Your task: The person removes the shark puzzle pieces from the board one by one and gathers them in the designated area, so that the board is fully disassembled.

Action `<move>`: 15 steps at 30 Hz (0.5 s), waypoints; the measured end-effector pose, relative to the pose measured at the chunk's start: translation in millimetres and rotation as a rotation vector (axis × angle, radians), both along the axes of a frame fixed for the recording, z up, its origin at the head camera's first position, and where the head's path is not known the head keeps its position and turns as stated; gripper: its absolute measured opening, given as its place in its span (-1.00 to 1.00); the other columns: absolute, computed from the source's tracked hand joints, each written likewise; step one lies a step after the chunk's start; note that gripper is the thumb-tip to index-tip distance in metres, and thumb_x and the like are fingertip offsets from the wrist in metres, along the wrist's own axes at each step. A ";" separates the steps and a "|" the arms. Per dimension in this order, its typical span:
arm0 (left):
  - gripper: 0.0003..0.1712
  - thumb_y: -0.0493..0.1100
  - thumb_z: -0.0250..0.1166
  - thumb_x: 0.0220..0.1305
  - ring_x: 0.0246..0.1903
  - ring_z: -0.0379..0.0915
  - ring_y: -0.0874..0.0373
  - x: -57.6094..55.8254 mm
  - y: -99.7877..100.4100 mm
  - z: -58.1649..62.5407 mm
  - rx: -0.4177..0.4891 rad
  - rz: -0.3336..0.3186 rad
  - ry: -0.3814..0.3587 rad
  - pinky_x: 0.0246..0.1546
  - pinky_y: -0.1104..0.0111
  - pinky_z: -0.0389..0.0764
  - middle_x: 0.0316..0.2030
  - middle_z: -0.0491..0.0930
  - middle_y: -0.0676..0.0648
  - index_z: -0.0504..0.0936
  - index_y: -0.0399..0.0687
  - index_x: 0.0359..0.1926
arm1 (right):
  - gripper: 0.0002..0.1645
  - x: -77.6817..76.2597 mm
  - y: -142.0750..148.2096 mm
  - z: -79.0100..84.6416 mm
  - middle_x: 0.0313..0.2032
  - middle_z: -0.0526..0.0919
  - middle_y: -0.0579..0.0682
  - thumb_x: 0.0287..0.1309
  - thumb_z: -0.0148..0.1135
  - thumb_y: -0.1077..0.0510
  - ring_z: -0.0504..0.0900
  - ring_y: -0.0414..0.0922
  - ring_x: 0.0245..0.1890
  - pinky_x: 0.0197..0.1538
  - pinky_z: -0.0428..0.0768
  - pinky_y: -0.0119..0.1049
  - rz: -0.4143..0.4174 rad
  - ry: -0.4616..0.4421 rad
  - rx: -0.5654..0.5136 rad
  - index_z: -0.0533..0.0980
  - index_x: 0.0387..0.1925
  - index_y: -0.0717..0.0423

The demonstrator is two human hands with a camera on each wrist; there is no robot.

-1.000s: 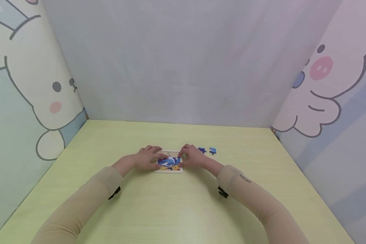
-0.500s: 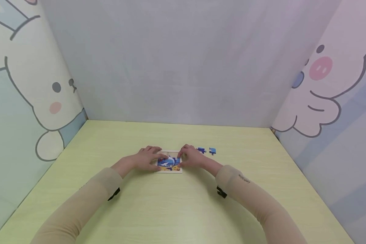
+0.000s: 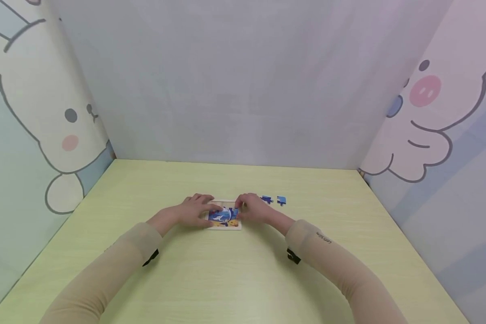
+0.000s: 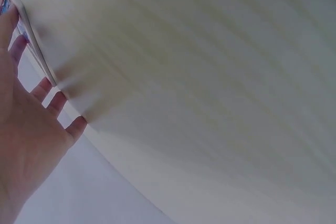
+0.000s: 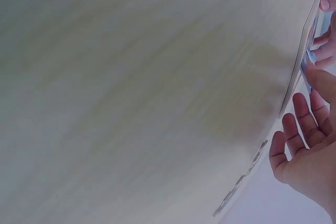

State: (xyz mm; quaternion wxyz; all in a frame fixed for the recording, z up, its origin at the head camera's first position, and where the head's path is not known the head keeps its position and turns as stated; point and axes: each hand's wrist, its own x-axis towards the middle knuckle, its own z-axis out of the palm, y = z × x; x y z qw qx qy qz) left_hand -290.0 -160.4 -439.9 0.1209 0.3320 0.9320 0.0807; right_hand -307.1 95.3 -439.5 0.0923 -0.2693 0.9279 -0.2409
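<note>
A small jigsaw tray with a pale border lies flat, partly filled with a blue sea-animal picture; bare board shows along its far side. My left hand rests at the tray's left side, fingers spread, with thumb and index finger reaching onto the picture. In the left wrist view, the other fingertips of this hand touch down beside the tray's edge. My right hand is at the tray's right side, pinching a blue puzzle piece between thumb and index finger; the fingers hide much of it.
Beyond my right hand, a dark blue puzzle piece and a lighter blue one lie loose on the pale yellow table. A grey curtain stands behind the table, with cartoon-printed panels on both sides.
The fingers of my right hand have shifted slightly at the tray's right edge. My left hand keeps its place. The whole view has drifted a little.
</note>
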 end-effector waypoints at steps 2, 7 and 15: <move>-0.32 0.30 0.13 0.23 0.37 -0.09 -0.21 -0.1 0.2 -0.1 -0.001 -0.001 -0.004 0.23 -0.22 0.06 0.42 0.02 -0.15 0.23 0.45 0.36 | -0.88 -0.9 0.5 -0.3 -0.34 0.56 -0.17 0.11 0.33 0.12 0.46 -0.18 -0.29 -0.15 0.48 -0.33 -0.017 -0.022 -0.025 0.53 -0.31 -0.08; -0.32 0.31 0.13 0.23 0.36 -0.08 -0.20 -0.5 0.6 -0.6 0.002 -0.005 -0.002 0.22 -0.22 0.07 0.42 0.03 -0.15 0.23 0.44 0.36 | -0.93 -1.6 2.2 -1.0 -0.38 0.57 -0.18 0.17 0.28 0.15 0.49 -0.21 -0.33 -0.22 0.50 -0.39 -0.027 -0.065 -0.082 0.54 -0.33 -0.09; -0.32 0.29 0.14 0.23 0.36 -0.08 -0.22 1.8 2.2 1.5 0.003 -0.006 -0.009 0.22 -0.22 0.07 0.41 0.03 -0.16 0.24 0.42 0.36 | -0.88 -1.7 4.6 -1.6 -0.36 0.60 -0.19 0.17 0.27 0.19 0.52 -0.24 -0.32 -0.20 0.52 -0.39 0.001 -0.042 -0.139 0.56 -0.25 -0.07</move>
